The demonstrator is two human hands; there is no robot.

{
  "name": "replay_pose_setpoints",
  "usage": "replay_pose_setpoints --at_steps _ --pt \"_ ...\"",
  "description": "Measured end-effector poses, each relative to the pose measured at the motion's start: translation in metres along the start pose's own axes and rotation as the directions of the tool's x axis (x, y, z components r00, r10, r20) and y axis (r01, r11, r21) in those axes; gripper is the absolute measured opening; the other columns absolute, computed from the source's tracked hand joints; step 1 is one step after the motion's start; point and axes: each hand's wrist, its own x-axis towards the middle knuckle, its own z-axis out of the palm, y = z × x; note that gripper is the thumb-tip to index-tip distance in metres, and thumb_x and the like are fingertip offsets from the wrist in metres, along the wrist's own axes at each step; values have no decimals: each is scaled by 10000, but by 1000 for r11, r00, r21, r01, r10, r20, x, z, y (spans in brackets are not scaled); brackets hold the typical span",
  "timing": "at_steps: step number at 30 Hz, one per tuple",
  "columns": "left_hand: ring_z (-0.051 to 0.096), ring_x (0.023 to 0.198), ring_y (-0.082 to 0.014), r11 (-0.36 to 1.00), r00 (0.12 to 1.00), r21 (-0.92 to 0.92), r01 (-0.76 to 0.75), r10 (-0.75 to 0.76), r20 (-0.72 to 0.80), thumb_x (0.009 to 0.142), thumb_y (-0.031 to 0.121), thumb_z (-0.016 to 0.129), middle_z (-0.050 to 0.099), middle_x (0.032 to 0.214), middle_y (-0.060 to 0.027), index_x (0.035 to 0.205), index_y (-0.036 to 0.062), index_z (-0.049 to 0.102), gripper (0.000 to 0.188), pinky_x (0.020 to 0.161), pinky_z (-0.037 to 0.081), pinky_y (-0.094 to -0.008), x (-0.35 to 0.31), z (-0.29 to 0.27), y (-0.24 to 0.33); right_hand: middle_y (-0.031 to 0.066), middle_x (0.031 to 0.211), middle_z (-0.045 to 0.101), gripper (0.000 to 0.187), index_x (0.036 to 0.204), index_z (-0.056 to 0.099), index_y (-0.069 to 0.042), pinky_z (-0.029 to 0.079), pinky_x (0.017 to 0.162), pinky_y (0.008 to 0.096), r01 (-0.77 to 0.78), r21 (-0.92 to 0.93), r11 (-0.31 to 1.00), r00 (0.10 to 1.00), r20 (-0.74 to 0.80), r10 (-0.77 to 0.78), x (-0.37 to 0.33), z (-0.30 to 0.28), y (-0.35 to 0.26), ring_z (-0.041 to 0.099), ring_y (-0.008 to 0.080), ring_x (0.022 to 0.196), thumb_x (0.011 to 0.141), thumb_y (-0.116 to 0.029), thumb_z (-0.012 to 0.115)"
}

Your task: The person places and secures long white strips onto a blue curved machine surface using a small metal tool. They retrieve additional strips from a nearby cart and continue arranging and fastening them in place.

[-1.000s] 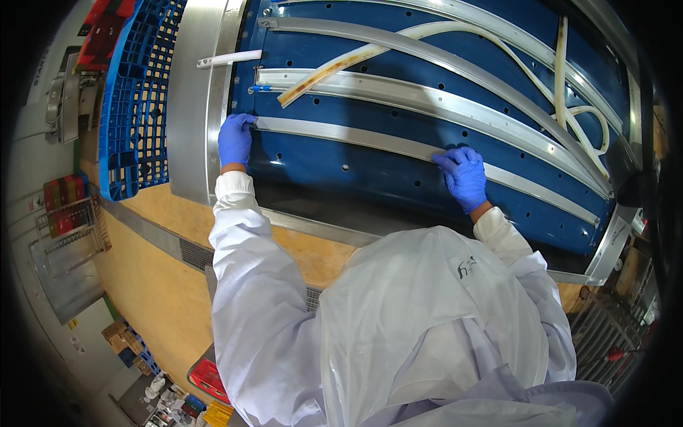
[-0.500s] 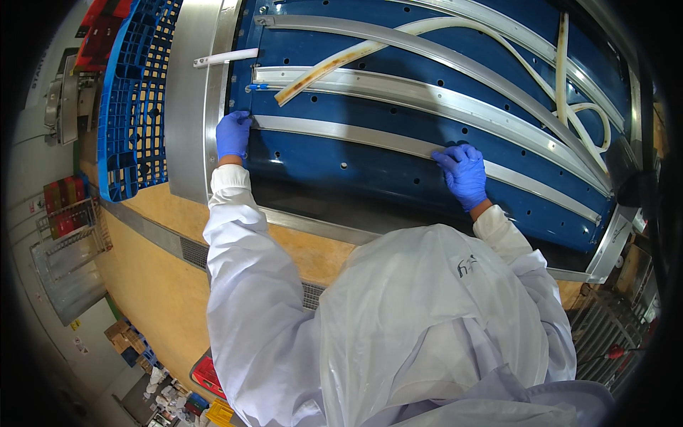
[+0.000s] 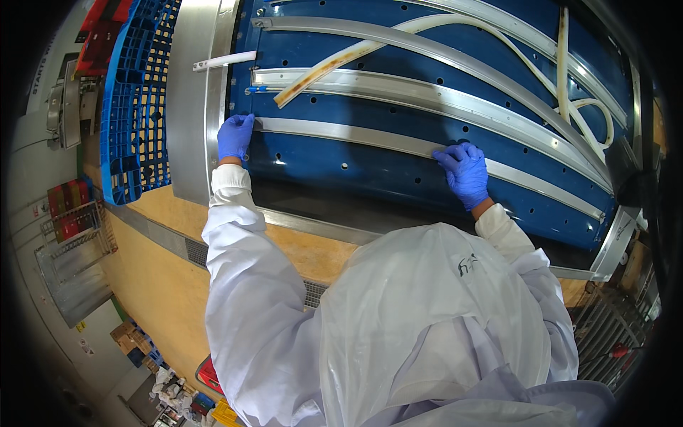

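Note:
A long, narrow metal strip lies across the perforated blue surface. My left hand, in a blue glove, is closed on its left end, thumb and fingers pinched together. Further right, my right hand, gloved alike, grips the strip's near edge with curled fingers. Beyond it run a wider white-and-silver rail and a curved grey metal bar. A bent white tube with brown stains lies over the rails.
A short white rod rests on the steel frame at the left. Next to that stands a blue plastic pallet. A metal edge borders the blue surface on my side. Red crates and a wire rack stand further off.
Both hands keep their places on the metal strip. The view has shifted very slightly; nothing has been let go or taken up.

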Motion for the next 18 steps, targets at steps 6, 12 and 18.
replay_pose_setpoints --at_steps 6,12,18 --pt "656 721 -333 901 949 351 -255 303 -89 863 278 686 678 785 -166 884 36 685 243 719 523 -399 -12 9 18 9 964 597 399 1068 691 -231 435 860 413 5 6 1000 1000 2 -5 0 -2 -1 536 252 952 703 -78 636" --pt "677 793 -285 975 968 136 -175 196 -156 791 199 775 695 880 -141 1128 66 662 380 773 539 -375 -22 10 25 12 969 596 424 1078 689 -231 438 857 416 -28 5 1000 1000 -14 28 -5 -1 1 534 260 952 693 -62 633" --pt "686 862 -189 985 988 -82 -153 150 -48 772 103 786 720 946 -116 1136 69 692 377 813 535 -306 -7 5 -12 10 968 594 421 1076 687 -235 441 846 412 -8 22 1000 1000 0 8 -2 1 2 536 259 947 699 -55 637"
